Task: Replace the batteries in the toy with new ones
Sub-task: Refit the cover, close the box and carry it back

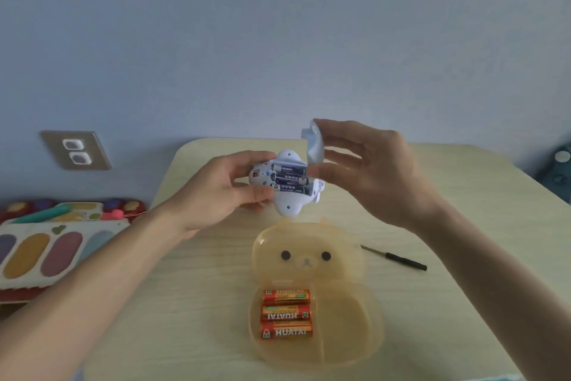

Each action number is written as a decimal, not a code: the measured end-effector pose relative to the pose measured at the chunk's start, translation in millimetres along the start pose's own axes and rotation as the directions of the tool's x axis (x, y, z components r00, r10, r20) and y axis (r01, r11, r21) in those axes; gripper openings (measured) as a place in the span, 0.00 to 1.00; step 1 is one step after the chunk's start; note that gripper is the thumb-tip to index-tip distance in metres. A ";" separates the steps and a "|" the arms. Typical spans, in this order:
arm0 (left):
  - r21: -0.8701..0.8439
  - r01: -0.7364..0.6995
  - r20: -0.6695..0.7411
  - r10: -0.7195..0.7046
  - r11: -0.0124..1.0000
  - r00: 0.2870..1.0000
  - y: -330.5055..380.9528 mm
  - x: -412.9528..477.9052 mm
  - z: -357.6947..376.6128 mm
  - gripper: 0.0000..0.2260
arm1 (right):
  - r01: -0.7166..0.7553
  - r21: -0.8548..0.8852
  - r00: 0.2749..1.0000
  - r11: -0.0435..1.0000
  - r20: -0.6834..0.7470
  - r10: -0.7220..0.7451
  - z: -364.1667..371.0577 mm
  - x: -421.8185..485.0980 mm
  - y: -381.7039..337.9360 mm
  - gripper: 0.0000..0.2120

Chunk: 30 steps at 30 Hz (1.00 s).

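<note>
Battery cover off, pinched in right hand. Toy gripped in left hand. Old batteries seated. New batteries untouched in case.

Battery labels in toy too blurred to read.

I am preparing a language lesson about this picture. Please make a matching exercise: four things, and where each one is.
Things:
1. white toy
2. battery cover
3. orange batteries
4. screwdriver

Places:
A. inside the open bear-shaped box
B. in the left hand
C. lying on the table, right of the box
D. in the right hand

Pairs: 1-B, 2-D, 3-A, 4-C
</note>
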<state>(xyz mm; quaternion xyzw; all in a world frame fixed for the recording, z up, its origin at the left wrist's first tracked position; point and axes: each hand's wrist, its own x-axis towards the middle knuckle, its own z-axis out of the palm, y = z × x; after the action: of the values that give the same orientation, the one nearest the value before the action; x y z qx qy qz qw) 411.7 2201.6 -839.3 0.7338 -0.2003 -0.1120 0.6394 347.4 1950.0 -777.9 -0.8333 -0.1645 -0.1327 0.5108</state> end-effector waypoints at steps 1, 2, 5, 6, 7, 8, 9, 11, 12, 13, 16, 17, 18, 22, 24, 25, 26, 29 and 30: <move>0.015 -0.003 0.006 0.003 1.000 1.000 -1.2 -0.1 1.0 0.24 | 0.002 0.000 1.000 1.000 0.025 -0.002 5.4 1.7 0.9 0.29; 0.028 -0.005 0.012 0.004 1.000 1.000 -1.9 -0.4 2.2 0.24 | 0.003 -0.006 0.999 1.000 0.047 -0.002 10.6 2.8 2.4 0.29; 0.079 -0.011 0.034 0.008 0.997 0.999 -1.3 -0.5 3.3 0.23 | 0.005 -0.069 0.998 0.998 0.070 0.000 22.0 4.2 7.3 0.29; 0.101 -0.016 0.040 0.012 0.995 0.999 -1.2 0.1 2.6 0.23 | 0.015 -0.099 0.998 0.995 0.068 -0.008 24.0 4.5 7.8 0.29; 0.116 -0.019 0.041 0.015 0.993 0.999 -0.8 0.4 2.1 0.23 | 0.021 -0.128 0.998 0.992 0.068 -0.012 24.9 5.0 7.9 0.29; 0.125 -0.022 0.036 0.018 0.992 0.999 -0.1 0.8 1.8 0.23 | 0.027 -0.152 0.997 0.988 0.073 -0.016 25.1 5.3 6.9 0.29; 0.131 -0.025 0.030 0.021 0.991 0.999 0.2 1.1 1.5 0.23 | 0.040 -0.182 0.996 0.983 0.083 -0.025 25.1 5.3 5.7 0.29; 0.140 -0.036 0.025 0.033 0.989 0.999 0.7 1.2 1.3 0.22 | 0.094 -0.293 0.992 0.951 0.103 -0.067 26.6 4.7 6.0 0.28; 0.142 -0.042 0.024 0.039 0.989 0.999 0.5 1.2 1.2 0.22 | 0.117 -0.356 0.990 0.927 0.113 -0.082 27.6 4.4 7.6 0.28; 0.141 -0.046 0.023 0.043 0.989 0.999 0.2 1.1 1.0 0.22 | 0.129 -0.402 0.989 0.907 0.119 -0.088 28.4 3.7 9.7 0.27; 0.145 -0.053 0.021 0.050 0.988 0.999 -1.3 1.6 0.8 0.23 | 0.146 -0.456 0.986 0.878 0.140 -0.092 28.2 2.5 16.3 0.27; 0.146 -0.058 0.026 0.055 0.988 0.998 -1.1 1.7 0.9 0.23 | 0.160 -0.470 0.984 0.868 0.150 -0.100 28.1 2.6 18.6 0.27; 0.149 -0.068 0.033 0.064 0.987 0.997 -0.7 2.1 1.1 0.23 | 0.171 -0.480 0.982 0.860 0.158 -0.106 28.3 2.9 20.7 0.27; 0.161 -0.097 0.051 0.090 0.982 0.995 0.6 2.6 1.0 0.24 | 0.142 -0.462 0.985 0.876 0.153 -0.079 29.2 4.7 29.7 0.29; 0.152 -0.089 0.063 0.080 0.984 0.995 0.4 3.3 -1.1 0.23 | 0.108 -0.404 0.989 0.908 0.137 -0.056 28.3 4.9 32.4 0.29; 0.137 -0.077 0.070 0.067 0.988 0.995 1.0 3.5 -2.3 0.22 | 0.104 -0.386 0.991 0.917 0.121 -0.061 27.8 4.9 33.8 0.30; 0.116 -0.060 0.075 0.051 0.991 0.996 2.8 3.4 -2.8 0.20 | 0.102 -0.383 0.992 0.918 0.104 -0.067 27.2 4.8 35.0 0.30; 0.051 -0.020 0.059 0.017 0.998 0.998 9.4 2.5 -0.6 0.17 | 0.084 -0.387 0.996 0.918 0.064 -0.065 27.0 4.2 35.8 0.31; 0.047 -0.019 0.036 0.017 0.999 0.999 10.5 2.5 1.1 0.16 | 0.079 -0.385 0.996 0.920 0.057 -0.061 27.6 4.0 35.7 0.31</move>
<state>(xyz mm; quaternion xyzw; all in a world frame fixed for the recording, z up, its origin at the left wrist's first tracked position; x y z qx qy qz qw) 411.8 2198.4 -829.0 0.7447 -0.2209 -0.1147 0.6192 367.1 1960.2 -817.4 -0.9139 -0.1760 -0.1624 0.3277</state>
